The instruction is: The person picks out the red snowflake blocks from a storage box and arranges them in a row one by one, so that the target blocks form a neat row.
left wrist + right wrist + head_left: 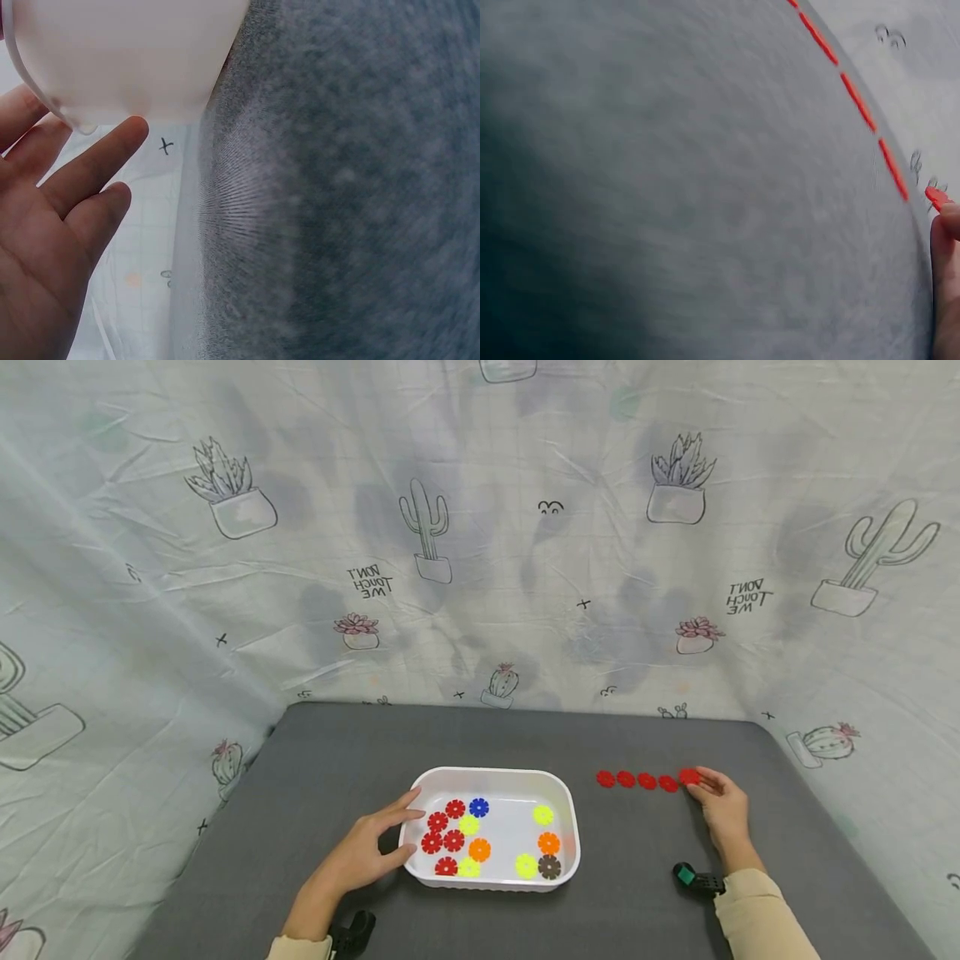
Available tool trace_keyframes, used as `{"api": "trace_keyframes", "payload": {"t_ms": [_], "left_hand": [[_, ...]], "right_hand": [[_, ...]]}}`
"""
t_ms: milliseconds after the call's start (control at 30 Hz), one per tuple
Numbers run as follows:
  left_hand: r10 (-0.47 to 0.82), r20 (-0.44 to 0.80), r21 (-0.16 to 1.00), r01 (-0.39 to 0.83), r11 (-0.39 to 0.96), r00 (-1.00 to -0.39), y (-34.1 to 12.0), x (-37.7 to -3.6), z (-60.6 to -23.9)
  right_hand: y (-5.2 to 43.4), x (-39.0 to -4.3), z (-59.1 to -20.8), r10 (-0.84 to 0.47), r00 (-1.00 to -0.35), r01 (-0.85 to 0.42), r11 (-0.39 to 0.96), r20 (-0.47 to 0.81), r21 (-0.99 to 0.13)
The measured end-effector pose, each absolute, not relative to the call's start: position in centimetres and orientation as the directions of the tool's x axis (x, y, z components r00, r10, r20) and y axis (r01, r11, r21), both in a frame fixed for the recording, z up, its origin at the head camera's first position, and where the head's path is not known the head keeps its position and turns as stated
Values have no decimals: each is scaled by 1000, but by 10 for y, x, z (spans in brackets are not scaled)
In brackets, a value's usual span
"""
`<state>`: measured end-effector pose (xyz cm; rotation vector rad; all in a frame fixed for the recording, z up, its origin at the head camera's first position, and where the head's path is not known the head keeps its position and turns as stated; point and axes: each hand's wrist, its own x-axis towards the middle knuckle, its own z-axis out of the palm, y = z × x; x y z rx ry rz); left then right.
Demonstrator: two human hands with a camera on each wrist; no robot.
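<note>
A white tray [564,793] sits at the middle of the grey table [337,760] and holds several flower-shaped discs in red [442,831], yellow, orange, blue and brown. My left hand [397,828] rests against the tray's left rim with its fingers straight. In the left wrist view its fingers [90,161] lie beside the tray's wall [127,52]. Right of the tray, several red discs [636,780] lie in a row. My right hand [701,783] pinches the rightmost red disc [688,776] at the row's end. The right wrist view shows that disc [935,197] at a fingertip [949,221].
A cactus-print cloth [480,527] hangs behind and to both sides of the table. Black wrist mounts show near the right sleeve [693,878] and at the left wrist [352,933]. Bare grey table lies behind the tray and along the front edge.
</note>
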<state>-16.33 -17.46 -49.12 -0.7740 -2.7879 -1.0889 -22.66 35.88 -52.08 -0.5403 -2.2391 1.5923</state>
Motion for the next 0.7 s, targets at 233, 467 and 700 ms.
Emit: {"api": "trace_keyframes", "payload": {"t_ms": [233,467,700], "left_hand": [[428,207,637,453,624,-880,-175,-162,-493],[420,212,639,450,623,-882,-175,-161,-494],[438,249,631,488,603,-864,-176,-164,-494]], "right_hand": [[364,-229,-530,504,-859,150,417,91,-896],[363,-226,-529,460,-882,221,598,104,-770],[362,-223,-527,468,-875,219,611,124,-761]]}}
